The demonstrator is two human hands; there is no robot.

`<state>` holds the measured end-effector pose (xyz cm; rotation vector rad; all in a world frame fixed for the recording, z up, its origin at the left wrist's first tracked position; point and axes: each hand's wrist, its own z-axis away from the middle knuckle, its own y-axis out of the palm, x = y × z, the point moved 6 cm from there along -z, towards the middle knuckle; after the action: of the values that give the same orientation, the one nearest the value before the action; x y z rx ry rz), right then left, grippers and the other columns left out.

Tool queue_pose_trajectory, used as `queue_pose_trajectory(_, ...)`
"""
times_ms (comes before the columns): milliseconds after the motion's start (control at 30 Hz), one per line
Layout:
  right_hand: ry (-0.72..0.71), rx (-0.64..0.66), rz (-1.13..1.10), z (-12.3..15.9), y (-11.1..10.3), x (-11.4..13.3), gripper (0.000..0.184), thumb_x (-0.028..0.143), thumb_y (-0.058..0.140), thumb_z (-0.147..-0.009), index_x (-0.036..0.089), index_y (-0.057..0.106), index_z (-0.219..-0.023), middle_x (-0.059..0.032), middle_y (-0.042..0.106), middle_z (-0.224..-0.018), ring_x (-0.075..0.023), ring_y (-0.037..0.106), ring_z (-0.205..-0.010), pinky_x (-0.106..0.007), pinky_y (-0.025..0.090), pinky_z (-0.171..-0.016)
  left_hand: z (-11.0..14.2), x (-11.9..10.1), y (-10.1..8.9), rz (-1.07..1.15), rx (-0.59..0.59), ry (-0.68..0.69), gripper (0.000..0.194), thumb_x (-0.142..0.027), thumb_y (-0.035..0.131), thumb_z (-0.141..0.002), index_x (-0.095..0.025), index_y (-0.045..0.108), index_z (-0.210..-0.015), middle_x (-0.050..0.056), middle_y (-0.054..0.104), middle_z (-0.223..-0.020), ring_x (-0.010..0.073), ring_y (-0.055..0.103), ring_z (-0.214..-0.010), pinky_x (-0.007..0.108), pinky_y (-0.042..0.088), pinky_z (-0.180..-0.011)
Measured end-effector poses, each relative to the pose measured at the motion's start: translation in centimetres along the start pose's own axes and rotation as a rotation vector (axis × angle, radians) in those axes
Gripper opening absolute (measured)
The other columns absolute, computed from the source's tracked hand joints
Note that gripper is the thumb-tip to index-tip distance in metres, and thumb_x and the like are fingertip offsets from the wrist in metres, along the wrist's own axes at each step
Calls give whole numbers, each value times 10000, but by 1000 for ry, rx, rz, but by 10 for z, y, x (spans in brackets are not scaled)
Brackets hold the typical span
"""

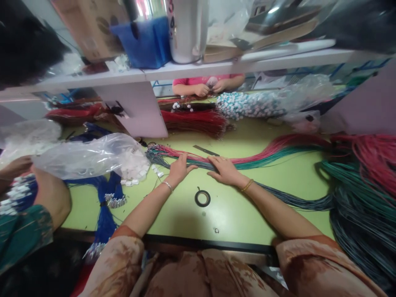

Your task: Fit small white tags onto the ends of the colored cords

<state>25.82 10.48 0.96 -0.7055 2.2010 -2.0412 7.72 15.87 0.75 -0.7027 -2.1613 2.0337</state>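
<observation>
A long bundle of thin pink wires point(278, 144), green wires point(269, 159) and dark grey wires point(297, 201) runs across the green tabletop. My left hand point(178, 171) rests on the bundle near its left end, fingers stretched out and thumb apart. Farther right along the same wires, my right hand point(227, 171) lies flat with fingers extended. Both hands touch the wires without gripping them. Just beyond them is a flat, dark metal strip point(204, 149). A roll of black tape point(208, 202) lies between my forearms, with a small metal piece point(217, 231) nearer me.
At left, a clear plastic bag point(89, 154) spills white connectors point(133, 167) beside blue wires point(105, 206). A co-worker's arm point(51, 198) reaches in there. Heaped wires point(361, 214) hang at right. A shelf point(222, 65) crosses above; another person's hands point(202, 89) work behind red wires point(194, 121).
</observation>
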Motion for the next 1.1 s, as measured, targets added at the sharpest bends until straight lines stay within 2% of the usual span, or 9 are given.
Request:
queue_pose_trajectory(67,66,-20,62,1,1,-2,507,415,425,-931,131,441,-1350,-178,522,-1290,-298,472,-1120,-392,336,-921,-3,1,-1,6,-36,9,791,-661,529,-776,-170,365,-1374,150,598,-1212,268,606,-1041,317,448,-807)
queue_pose_trajectory(167,113,-15,124,-1,2,-3,399,422,382,-952,129,569,-1147,-179,594,-1113,-282,512,-1004,-361,352,-834,-4,7,-7,-68,-69,18,827,-713,502,-751,-185,391,-1377,143,628,-1149,285,597,-1039,340,429,-828)
queue_pose_trajectory(267,127,30,141,0,2,-10,478,543,365,-934,124,593,-976,-162,626,-966,-257,547,-889,-323,353,-727,-4,12,-12,-169,-47,30,815,-770,472,-714,-198,499,-1293,136,646,-1073,310,590,-1021,384,402,-866)
queue_pose_trajectory(367,91,76,148,7,0,-22,530,603,331,-922,144,595,-903,-129,646,-900,-231,570,-805,-299,320,-643,2,9,-10,-192,8,46,832,-797,474,-682,-203,527,-1263,125,641,-1053,296,601,-967,371,407,-836)
queue_pose_trajectory(567,-45,112,198,37,-6,-59,513,581,334,-925,159,610,-831,-103,656,-805,-202,575,-725,-280,276,-606,27,-20,4,-117,42,200,859,-788,456,-701,-216,465,-1342,104,609,-1070,251,588,-965,325,427,-788)
queue_pose_trajectory(733,-85,85,236,68,-15,-93,477,547,363,-917,163,617,-792,-92,642,-740,-195,570,-692,-282,283,-617,43,-41,7,-173,71,337,853,-769,395,-742,-214,427,-1389,112,621,-1004,253,580,-941,340,431,-797)
queue_pose_trajectory(867,-90,81,256,82,-18,-111,469,557,379,-905,167,609,-784,-89,631,-724,-196,561,-688,-283,280,-615,65,-65,17,-202,156,406,773,-683,336,-840,-202,331,-1444,104,637,-933,219,606,-840,293,437,-699)
queue_pose_trajectory(1000,-46,129,254,82,-23,-113,494,606,402,-877,168,608,-776,-92,627,-736,-203,552,-697,-284,273,-610,83,-81,23,-187,169,433,729,-648,318,-869,-199,315,-1443,90,638,-909,197,619,-784,263,424,-627)
queue_pose_trajectory(1100,28,137,248,69,-35,-93,538,655,413,-851,164,618,-775,-103,616,-745,-210,543,-701,-291,288,-623,85,-81,24,-141,135,451,722,-653,301,-868,-187,333,-1419,92,640,-930,199,626,-801,266,422,-616)
